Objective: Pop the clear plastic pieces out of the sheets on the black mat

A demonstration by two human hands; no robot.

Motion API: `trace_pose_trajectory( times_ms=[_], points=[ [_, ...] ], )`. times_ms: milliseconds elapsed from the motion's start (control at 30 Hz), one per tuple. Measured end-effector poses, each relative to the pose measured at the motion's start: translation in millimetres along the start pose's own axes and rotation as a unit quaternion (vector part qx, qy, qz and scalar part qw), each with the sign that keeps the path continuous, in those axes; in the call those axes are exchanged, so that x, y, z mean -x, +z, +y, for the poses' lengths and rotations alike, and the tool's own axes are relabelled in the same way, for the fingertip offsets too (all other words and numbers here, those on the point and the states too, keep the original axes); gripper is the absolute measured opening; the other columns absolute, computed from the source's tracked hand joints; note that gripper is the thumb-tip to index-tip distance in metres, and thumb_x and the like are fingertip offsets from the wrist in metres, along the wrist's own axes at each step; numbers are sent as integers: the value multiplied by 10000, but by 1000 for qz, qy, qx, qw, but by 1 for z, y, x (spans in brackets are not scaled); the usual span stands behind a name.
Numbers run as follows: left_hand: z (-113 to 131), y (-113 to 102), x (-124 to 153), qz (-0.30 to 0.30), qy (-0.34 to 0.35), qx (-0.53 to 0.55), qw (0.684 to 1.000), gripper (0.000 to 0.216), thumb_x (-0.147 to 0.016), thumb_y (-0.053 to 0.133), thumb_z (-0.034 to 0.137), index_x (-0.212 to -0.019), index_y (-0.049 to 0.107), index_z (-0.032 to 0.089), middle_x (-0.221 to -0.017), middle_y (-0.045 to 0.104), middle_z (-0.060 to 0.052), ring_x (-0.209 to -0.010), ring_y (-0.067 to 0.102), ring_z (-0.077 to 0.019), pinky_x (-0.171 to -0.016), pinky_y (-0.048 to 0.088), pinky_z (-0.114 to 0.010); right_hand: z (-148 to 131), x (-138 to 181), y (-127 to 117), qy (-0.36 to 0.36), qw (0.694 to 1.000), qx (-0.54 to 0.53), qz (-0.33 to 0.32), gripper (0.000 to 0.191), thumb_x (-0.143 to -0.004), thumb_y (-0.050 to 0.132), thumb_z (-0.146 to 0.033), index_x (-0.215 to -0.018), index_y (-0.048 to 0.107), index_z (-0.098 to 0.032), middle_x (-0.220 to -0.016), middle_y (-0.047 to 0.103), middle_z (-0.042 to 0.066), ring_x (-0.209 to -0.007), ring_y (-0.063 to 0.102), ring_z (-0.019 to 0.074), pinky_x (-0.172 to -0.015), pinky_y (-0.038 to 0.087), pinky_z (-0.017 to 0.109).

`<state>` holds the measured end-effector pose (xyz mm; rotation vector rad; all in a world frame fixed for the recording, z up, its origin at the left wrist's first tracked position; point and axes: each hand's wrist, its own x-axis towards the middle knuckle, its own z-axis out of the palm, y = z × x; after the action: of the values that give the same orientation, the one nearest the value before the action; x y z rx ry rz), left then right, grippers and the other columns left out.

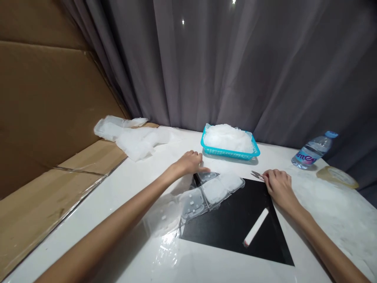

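My left hand is at the far edge of a black mat, thumb stretched out away from the bent fingers. Its thumb lies by a strip of clear plastic packets, and nothing shows in its grasp. The strip runs slantwise over the mat's left part, with white contents in some packets and small pale pieces in others. At the mat's far right corner my right hand is closed on small scissors, their blades pointing left. A white stick-like piece rests on the mat's right side.
A turquoise basket heaped with white packets stands at the back. To the right are a water bottle and a roll of tape. White plastic sheeting and cardboard lie left; a grey curtain hangs behind.
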<state>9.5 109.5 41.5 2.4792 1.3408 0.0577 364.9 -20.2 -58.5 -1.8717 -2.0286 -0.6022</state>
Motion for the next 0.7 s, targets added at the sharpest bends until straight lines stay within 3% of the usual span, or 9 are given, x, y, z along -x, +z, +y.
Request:
trace_pose_trajectory(
  times_ms=[67,167,267,367,467,600,700],
  points=[
    [-1,9,-9,-28,5,20,999,456,-713,770,616,-828,638,195,-897,739,-136,-1025,665,-376,-894,471,-396,0,2,-1,-3,1000,-10,-2,321,-1052,360,-310,-922,627,-188,-887,624,123,-851,512,291,-822,384,441],
    [-6,14,-6,-65,25,69,995,433,-782,687,630,-754,599,207,-802,706,-89,-834,668,-309,-757,485,-363,-3,3,-5,-22,999,-29,0,323,-1060,356,-336,-946,628,-204,-1002,619,134,-964,529,307,-900,388,469],
    [-9,9,4,-74,65,135,986,413,-850,609,617,-792,602,208,-848,696,-57,-825,652,-261,-730,496,-327,-8,3,-10,-48,998,-44,15,341,-1067,361,-368,-935,620,-192,-1145,588,179,-1107,512,344,-968,383,514],
    [-7,-8,12,-45,98,196,975,382,-894,583,580,-953,631,205,-1003,705,-64,-986,655,-269,-826,516,-322,-11,5,-12,-63,996,-64,19,362,-1071,361,-407,-915,602,-186,-1197,566,209,-1160,497,363,-970,393,523],
    [1,-27,19,-13,113,239,964,372,-940,561,551,-1043,612,196,-1059,701,-86,-1052,659,-286,-860,532,-344,-14,7,-12,-60,994,-87,20,390,-1081,329,-437,-922,582,-185,-1152,580,208,-1087,518,345,-924,420,495],
    [18,-41,26,33,156,351,923,311,-983,572,503,-1030,540,197,-1062,696,-94,-985,700,-268,-740,577,-324,-21,8,-16,-35,993,-110,31,413,-1089,291,-481,-915,536,-196,-1021,617,177,-917,544,303,-828,443,443],
    [23,-47,29,106,172,369,907,297,-992,594,461,-920,453,210,-1027,689,-83,-943,703,-236,-700,572,-289,-30,8,-24,-8,982,-186,-3,376,-1094,280,-484,-918,482,-221,-878,618,111,-806,585,268,-771,460,405]
  ],
)
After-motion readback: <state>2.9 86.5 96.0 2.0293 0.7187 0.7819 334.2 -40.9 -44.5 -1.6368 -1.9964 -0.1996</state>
